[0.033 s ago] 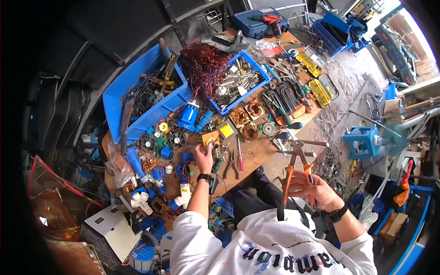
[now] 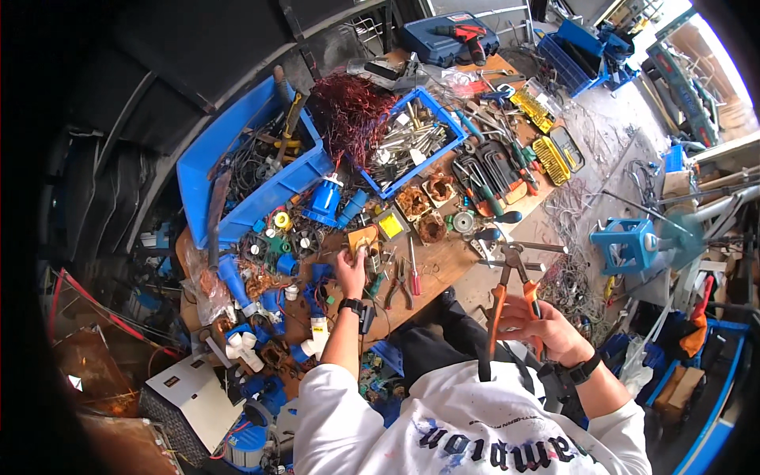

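My right hand [image 2: 546, 326] is wrapped round the orange handles of a pair of pincers [image 2: 512, 269], held off the bench's near edge with the head pointing away from me. The handles stand somewhat apart. On the bench, my left hand [image 2: 351, 273] has its fingers closed at a small orange-brown block [image 2: 363, 237]; the exact grip is partly hidden. Right of that hand lie pliers [image 2: 399, 286] with dark red handles and a red-handled screwdriver [image 2: 415, 273]. A box with a yellow face [image 2: 390, 225] and square motor cores with copper windings [image 2: 431, 228] sit just beyond.
A large blue bin [image 2: 261, 210] of cables and tools stands at the left. Tangled red wire [image 2: 348, 119] heaps beside a blue crate [image 2: 457, 136] of metal rods. Hex keys [image 2: 497, 170] lie farther right. A blue stool [image 2: 625, 245] stands on the wire-strewn floor.
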Motion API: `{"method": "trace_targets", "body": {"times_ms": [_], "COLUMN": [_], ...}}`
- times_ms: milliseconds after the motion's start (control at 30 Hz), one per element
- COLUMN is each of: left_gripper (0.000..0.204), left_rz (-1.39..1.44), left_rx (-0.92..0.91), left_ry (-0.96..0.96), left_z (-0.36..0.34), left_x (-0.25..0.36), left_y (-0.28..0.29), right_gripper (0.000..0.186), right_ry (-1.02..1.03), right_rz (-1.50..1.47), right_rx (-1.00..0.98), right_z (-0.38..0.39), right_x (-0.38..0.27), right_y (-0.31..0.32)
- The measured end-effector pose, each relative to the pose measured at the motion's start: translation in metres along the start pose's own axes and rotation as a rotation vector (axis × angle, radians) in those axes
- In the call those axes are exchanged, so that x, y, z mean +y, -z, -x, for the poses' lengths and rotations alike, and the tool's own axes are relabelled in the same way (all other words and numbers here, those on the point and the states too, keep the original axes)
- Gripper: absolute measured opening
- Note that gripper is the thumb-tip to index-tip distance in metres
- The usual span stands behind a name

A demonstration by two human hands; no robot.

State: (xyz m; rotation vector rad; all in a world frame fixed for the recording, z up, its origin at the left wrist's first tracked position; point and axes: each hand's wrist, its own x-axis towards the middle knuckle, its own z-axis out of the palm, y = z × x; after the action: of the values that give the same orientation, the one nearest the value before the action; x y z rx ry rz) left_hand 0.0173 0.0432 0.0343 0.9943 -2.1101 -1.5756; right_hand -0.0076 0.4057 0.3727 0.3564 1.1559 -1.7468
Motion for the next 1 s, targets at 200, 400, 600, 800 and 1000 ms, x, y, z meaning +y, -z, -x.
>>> {"method": "trace_targets", "body": {"times_ms": [200,400,600,800,1000], "left_gripper": [0.055,0.056,0.046,0.045,0.040], "left_rz": [-0.244,-0.362,-0.204,0.248,0.990], "left_rx": [-0.212,-0.273,-0.148,0.000,-0.066], "left_ry": [0.097,0.120,-0.021,0.175,0.399], "left_z": [-0.025,-0.034,-0.023,-0.023,-0.026], "left_x": [0.006,0.002,0.002,0.025,0.080], "left_y": [0.005,0.005,0.016,0.047,0.102], "right_gripper": [0.067,0.068,0.066,0.067,0.067], "right_ry": [-0.012,0.003,0.019,-0.004,0.008], "right_rz": [0.009,0.033,0.027,0.045,0.124], "right_rx": [-0.009,0.033,0.017,-0.044,-0.138], "right_z": [-0.004,-0.004,-0.004,-0.007,-0.012], "right_x": [0.001,0.006,0.010,0.014,0.021], "right_y": [0.005,0.001,-0.006,-0.022,-0.038]}}
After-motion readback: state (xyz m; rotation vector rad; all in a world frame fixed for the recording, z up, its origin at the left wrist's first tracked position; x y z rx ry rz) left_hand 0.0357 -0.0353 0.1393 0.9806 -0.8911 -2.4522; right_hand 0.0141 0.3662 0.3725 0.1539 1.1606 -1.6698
